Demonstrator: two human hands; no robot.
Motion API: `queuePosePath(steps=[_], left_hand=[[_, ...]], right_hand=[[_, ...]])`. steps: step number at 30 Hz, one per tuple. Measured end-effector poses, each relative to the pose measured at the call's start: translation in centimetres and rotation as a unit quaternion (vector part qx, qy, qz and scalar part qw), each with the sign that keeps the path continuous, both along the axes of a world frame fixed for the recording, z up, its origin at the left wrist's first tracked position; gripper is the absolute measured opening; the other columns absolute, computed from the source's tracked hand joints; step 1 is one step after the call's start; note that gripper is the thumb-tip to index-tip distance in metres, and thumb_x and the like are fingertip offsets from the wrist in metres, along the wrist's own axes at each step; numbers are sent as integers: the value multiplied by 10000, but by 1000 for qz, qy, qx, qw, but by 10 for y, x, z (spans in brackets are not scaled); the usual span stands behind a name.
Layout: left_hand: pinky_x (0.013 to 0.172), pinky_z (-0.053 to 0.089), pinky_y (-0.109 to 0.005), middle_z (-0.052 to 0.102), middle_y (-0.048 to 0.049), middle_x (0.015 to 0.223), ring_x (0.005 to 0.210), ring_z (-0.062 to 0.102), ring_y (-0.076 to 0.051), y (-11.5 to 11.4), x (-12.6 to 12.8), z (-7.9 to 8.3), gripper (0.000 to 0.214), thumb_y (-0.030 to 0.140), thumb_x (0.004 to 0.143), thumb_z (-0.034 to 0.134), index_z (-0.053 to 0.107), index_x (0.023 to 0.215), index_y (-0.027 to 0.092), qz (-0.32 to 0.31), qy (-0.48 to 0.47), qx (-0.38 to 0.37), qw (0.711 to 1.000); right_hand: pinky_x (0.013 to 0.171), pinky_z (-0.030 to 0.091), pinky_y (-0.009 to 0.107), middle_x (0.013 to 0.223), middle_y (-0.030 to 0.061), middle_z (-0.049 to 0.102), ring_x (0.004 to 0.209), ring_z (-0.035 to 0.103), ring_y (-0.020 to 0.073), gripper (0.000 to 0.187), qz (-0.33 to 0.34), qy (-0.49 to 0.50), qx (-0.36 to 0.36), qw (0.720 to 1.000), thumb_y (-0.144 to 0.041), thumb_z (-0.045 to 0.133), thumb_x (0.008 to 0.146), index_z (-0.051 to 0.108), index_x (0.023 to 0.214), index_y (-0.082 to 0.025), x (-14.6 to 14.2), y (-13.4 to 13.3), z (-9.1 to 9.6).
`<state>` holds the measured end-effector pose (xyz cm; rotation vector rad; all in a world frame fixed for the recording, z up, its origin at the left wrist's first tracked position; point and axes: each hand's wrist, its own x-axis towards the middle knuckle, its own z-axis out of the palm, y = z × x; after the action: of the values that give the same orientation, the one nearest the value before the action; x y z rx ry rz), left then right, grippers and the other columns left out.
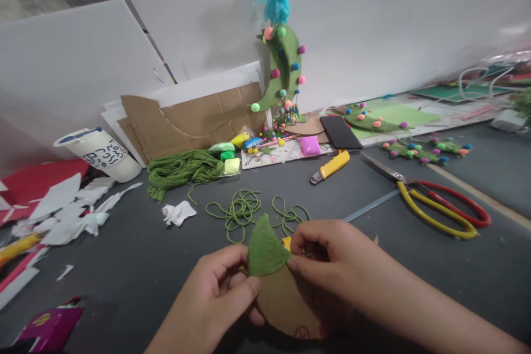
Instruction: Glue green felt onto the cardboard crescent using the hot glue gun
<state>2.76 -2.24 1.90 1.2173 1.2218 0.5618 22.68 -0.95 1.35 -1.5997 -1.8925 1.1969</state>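
Observation:
My left hand [219, 293] grips a curved cardboard piece [286, 304] whose upper tip is wound with green yarn [264, 251]. My right hand [332, 260] pinches the yarn strand at the edge of the wound part, fingers closed. Loose loops of the same green yarn [244, 211] trail over the dark table just beyond the piece. A small yellow bit [286, 242] shows between my fingers; what it is I cannot make out.
A yarn skein [182, 168], yellow utility knife [331, 166], red-and-yellow scissors [435, 202], phone [340, 131], paper cup [102, 154], cardboard sheets [194, 119] and paper scraps [70, 210] lie around. A finished green crescent with pompoms [284, 66] leans on the white wall.

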Motion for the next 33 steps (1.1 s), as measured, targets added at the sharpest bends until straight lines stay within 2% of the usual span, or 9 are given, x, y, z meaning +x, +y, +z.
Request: queuePosePath(steps=[4, 11, 14, 18, 22, 25, 28, 30, 33], left_hand=[[522, 517, -241, 675, -15, 745, 526, 606, -122, 3, -3, -2, 232, 187, 743, 575, 699, 939, 174, 18, 0, 12, 1000], [490, 474, -216, 625, 16, 633, 486, 568, -104, 3, -4, -11, 224, 182, 693, 625, 693, 906, 162, 10, 1, -17, 1000], [495, 463, -214, 618, 19, 618, 487, 567, -104, 4, 0, -9, 216, 159, 664, 628, 695, 869, 149, 19, 4, -28, 999], [498, 445, -206, 608, 26, 592, 482, 555, -95, 6, 2, -6, 196, 137, 661, 609, 704, 832, 142, -1, 26, -31, 999], [494, 468, -213, 640, 13, 650, 490, 539, -90, 6, 1, -4, 226, 125, 661, 609, 695, 869, 148, -10, 18, -49, 999], [489, 483, -218, 646, 7, 641, 505, 541, -99, 5, -1, -4, 209, 135, 667, 623, 692, 864, 146, -1, 12, -46, 999], [506, 487, -218, 651, 6, 616, 510, 562, -105, 5, -4, -4, 186, 158, 688, 636, 696, 864, 145, 30, 9, -15, 999], [526, 497, -221, 673, -2, 631, 523, 582, -111, 6, -8, -3, 194, 176, 704, 649, 694, 890, 146, 47, 6, 9, 999], [558, 522, -228, 722, -33, 738, 619, 630, -143, 13, -18, -2, 217, 187, 728, 659, 680, 941, 152, 69, 10, 35, 997]], right_hand=[[462, 302, 213, 566, -43, 564, 536, 498, 125, 78, 9, 5, -7, 1000, -220, 581, 699, 587, 623, -207, 0, 1, 0], [463, 278, 207, 562, -52, 539, 539, 464, 115, 70, 21, -1, 14, 1000, -213, 579, 695, 599, 628, -210, -1, 1, -6], [469, 268, 206, 565, -52, 540, 546, 463, 113, 69, 24, -9, 29, 999, -215, 576, 692, 600, 627, -211, -2, 0, -9], [467, 262, 206, 567, -48, 546, 544, 463, 112, 66, 35, -15, 27, 999, -209, 568, 682, 586, 618, -207, -1, 0, -10], [465, 258, 207, 572, -46, 558, 545, 469, 114, 65, 40, -19, 21, 999, -200, 569, 678, 576, 613, -204, 1, 2, -11], [480, 264, 210, 590, -41, 582, 557, 479, 118, 72, 49, -30, 47, 997, -206, 587, 694, 590, 622, -201, 0, 1, -9], [533, 302, 215, 671, -28, 638, 601, 516, 126, 39, 37, -31, 112, 992, -200, 602, 731, 637, 717, -205, -1, -1, -1], [570, 330, 219, 731, -22, 662, 632, 539, 131, 98, 30, -17, 149, 988, -182, 603, 747, 657, 822, -216, 0, -2, 5], [578, 349, 220, 747, -26, 670, 640, 557, 136, 185, 41, 9, 145, 988, -148, 586, 751, 658, 896, -236, 6, 0, 10]])
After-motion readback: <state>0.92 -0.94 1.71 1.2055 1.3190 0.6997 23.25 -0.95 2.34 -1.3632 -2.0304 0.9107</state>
